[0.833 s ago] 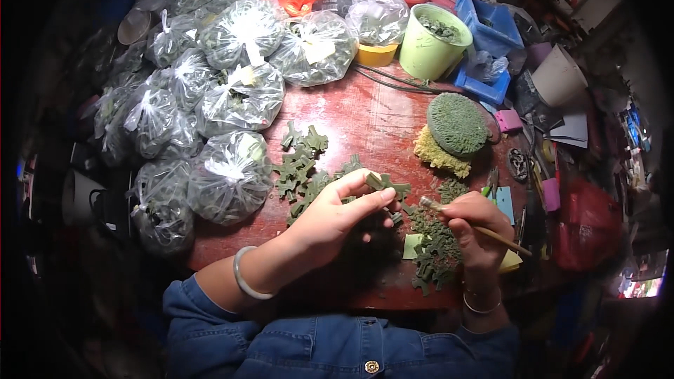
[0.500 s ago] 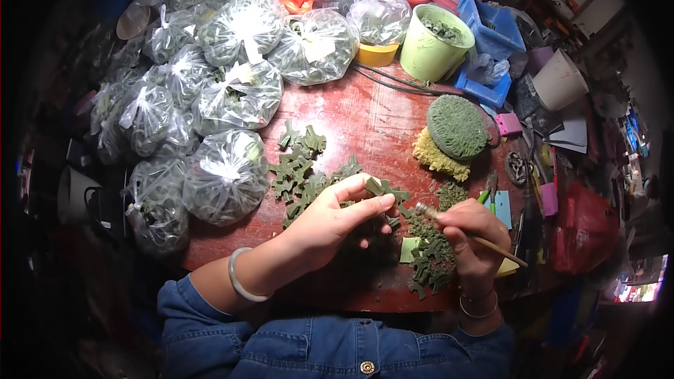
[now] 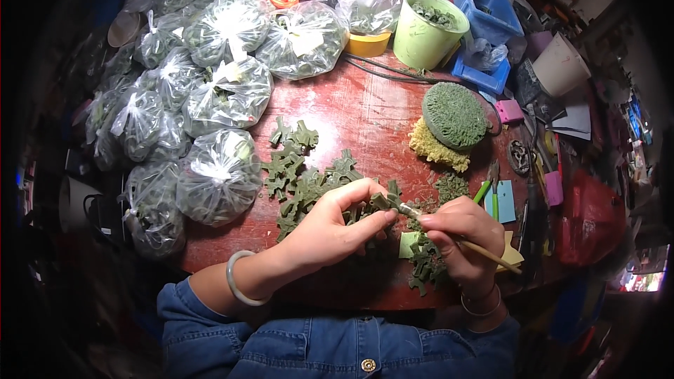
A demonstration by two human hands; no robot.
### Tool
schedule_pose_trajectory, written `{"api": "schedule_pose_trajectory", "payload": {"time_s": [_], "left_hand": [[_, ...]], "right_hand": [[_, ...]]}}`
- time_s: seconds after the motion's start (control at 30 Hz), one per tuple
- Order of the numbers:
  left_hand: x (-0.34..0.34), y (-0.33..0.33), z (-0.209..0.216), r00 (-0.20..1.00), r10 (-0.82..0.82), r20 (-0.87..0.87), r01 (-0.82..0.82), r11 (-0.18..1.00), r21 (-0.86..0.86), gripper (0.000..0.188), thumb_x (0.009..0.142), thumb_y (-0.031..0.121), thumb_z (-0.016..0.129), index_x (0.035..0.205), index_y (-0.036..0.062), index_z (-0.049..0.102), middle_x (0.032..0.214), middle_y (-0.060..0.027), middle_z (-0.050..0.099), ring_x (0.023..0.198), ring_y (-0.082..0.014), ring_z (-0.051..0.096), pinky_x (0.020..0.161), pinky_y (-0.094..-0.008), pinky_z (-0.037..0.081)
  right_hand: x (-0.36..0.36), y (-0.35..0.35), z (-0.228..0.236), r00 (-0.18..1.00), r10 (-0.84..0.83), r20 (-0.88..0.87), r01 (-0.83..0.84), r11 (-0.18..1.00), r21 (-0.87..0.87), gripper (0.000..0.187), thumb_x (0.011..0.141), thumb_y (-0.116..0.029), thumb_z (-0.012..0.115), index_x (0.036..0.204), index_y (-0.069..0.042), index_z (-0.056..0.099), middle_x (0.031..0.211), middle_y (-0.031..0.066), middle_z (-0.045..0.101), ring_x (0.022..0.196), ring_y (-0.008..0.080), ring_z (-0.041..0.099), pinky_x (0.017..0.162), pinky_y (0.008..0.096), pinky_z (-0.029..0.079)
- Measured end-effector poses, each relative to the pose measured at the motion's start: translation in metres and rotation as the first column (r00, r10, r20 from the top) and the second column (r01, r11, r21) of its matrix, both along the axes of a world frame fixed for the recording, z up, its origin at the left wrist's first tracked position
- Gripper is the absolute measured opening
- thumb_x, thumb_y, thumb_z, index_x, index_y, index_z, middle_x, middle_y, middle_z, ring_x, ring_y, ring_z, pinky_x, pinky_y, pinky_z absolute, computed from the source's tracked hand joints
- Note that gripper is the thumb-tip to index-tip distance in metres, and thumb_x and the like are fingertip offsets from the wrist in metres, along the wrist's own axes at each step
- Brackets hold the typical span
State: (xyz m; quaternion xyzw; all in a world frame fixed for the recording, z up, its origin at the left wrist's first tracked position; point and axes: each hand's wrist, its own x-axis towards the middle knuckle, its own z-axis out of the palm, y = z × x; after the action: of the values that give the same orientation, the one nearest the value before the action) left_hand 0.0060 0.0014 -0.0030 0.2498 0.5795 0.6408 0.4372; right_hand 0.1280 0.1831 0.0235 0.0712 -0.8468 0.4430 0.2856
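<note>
Between thumb and fingers my left hand (image 3: 347, 217) pinches a small dark green notched piece (image 3: 394, 195). My right hand (image 3: 465, 235) grips a thin wooden-handled brush (image 3: 469, 244), its metal-banded end touching or very close to that piece. Many similar green pieces (image 3: 305, 175) lie in a loose heap beyond and beside my left hand. Under my right hand is another cluster of green pieces (image 3: 425, 261), darker and partly covered. A pale green paper note (image 3: 408, 244) lies between the two hands.
Tied clear plastic bags (image 3: 219, 177) of green pieces crowd the left. A round green textured pad (image 3: 455, 116) rests on a yellow sponge-like one (image 3: 435, 149). Behind stand a light green bucket (image 3: 427, 38) and blue trays (image 3: 491, 28). Green-handled tools (image 3: 495, 200) and a red bag (image 3: 591, 221) lie right.
My right hand has brought the brush left, its end now at the piece in my left hand. The held piece has been turned. The whole view has shifted slightly.
</note>
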Motion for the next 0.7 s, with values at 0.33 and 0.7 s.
{"api": "schedule_pose_trajectory", "payload": {"time_s": [0.33,0.7], "left_hand": [[-0.0003,-0.0013,0.0067,0.994,-0.022,0.109,0.029,0.998,-0.06,0.012,0.095,0.016,0.063,0.103,0.0068,0.06,0.084,0.0024,0.064,0.07,-0.0033,0.057,0.056,-0.0192,0.044],[-0.0013,-0.0007,0.0062,0.988,-0.035,0.15,0.046,0.997,-0.067,0.012,0.095,0.017,0.064,0.102,0.0074,0.06,0.086,0.0008,0.064,0.07,-0.0045,0.059,0.055,-0.0196,0.044]], "right_hand": [[0.0008,-0.0018,-0.0024,0.998,-0.071,-0.001,0.071,0.997,0.022,0.014,0.082,-0.001,0.072,0.096,0.0,0.07,0.078,0.0088,0.066,0.067,0.0213,0.059,0.062,0.0304,0.047],[0.0014,0.0006,-0.0026,0.998,-0.037,0.046,0.043,0.988,-0.147,0.011,0.085,-0.005,0.072,0.094,0.0,0.071,0.08,0.0103,0.067,0.068,0.0179,0.06,0.061,0.0277,0.046]]}}
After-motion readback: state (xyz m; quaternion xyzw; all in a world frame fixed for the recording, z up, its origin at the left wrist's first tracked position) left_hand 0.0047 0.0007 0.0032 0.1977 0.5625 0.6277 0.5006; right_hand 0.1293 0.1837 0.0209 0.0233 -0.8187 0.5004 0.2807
